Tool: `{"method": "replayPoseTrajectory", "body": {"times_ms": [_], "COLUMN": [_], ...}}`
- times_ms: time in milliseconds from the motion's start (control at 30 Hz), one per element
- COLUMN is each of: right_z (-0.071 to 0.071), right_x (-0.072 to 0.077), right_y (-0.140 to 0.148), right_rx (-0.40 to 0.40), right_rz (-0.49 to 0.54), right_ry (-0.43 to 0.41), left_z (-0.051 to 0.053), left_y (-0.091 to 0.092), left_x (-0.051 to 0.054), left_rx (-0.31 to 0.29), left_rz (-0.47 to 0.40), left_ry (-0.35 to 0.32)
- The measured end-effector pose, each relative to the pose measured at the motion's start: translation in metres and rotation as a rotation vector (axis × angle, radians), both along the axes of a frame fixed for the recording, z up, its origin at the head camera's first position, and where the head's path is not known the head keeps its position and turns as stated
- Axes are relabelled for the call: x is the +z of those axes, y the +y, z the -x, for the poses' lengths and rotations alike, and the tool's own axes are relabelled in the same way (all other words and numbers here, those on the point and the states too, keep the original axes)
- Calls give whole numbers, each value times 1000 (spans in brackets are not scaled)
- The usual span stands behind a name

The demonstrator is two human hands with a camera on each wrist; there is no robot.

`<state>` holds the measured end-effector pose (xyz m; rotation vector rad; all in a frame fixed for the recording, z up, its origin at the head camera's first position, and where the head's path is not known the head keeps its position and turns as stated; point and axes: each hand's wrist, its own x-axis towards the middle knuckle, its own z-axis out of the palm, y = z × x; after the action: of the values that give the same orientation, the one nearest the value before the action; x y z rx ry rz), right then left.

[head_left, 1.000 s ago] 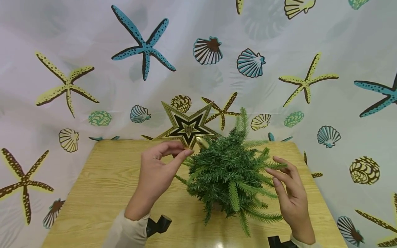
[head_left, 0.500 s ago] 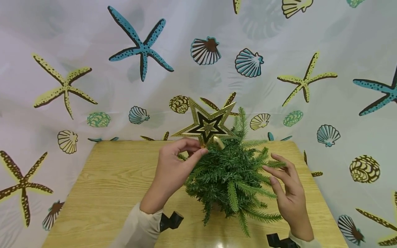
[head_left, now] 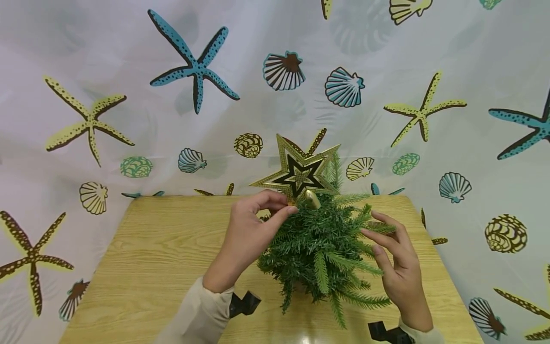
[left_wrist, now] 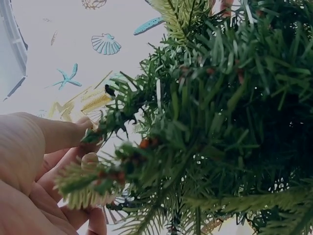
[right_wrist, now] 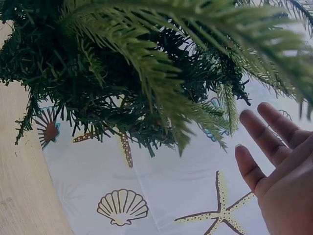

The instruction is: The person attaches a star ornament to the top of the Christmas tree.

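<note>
My left hand (head_left: pixel 253 229) pinches the bottom edge of a gold and black star (head_left: pixel 301 177) between thumb and fingers, over the upper left of a small green artificial tree (head_left: pixel 318 243). A short gold cone-shaped piece (head_left: pixel 312 199) shows at the star's lower right, by the tree's top. In the left wrist view, branches (left_wrist: pixel 220 107) partly cover the star, and the left hand (left_wrist: pixel 44 166) is beside them. At the tree's right side is my right hand (head_left: pixel 401 267), its fingers spread and loosely bent near a branch tip; the right wrist view shows that hand (right_wrist: pixel 288 171) holding nothing.
The tree stands on a light wooden table (head_left: pixel 159 248). Behind and around the table hangs a pale cloth (head_left: pixel 258 114) printed with starfish and shells. Black devices are strapped at the left wrist (head_left: pixel 245 304) and right wrist (head_left: pixel 388 333).
My left hand has carried the star to the right, from the tree's left edge to over its top. The right hand has shifted slightly left and stays beside the branches.
</note>
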<state>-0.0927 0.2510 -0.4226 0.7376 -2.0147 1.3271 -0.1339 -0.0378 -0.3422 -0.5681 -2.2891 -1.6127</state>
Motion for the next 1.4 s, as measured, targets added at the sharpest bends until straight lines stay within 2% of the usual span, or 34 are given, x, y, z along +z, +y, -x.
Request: {"method": "replayPoseTrajectory", "body": {"times_ms": [333, 700, 1000, 1100, 1400], "right_z": [9, 16, 20, 21, 22], "right_x": [-5, 2, 7, 10, 21], "right_y": [1, -3, -12, -13, -17], "right_rx": [19, 74, 39, 19, 7], "right_rz": [2, -21, 13, 2, -52], "right_ry": [21, 17, 30, 9, -149], "left_z": [4, 8, 9, 9, 11], "left_y": [9, 15, 20, 22, 26], "left_x": [3, -2, -2, -1, -3], "left_rx": [-33, -46, -46, -56, -88], "left_rz": [42, 71, 94, 96, 70], "left_ry": [12, 60, 81, 85, 84]}}
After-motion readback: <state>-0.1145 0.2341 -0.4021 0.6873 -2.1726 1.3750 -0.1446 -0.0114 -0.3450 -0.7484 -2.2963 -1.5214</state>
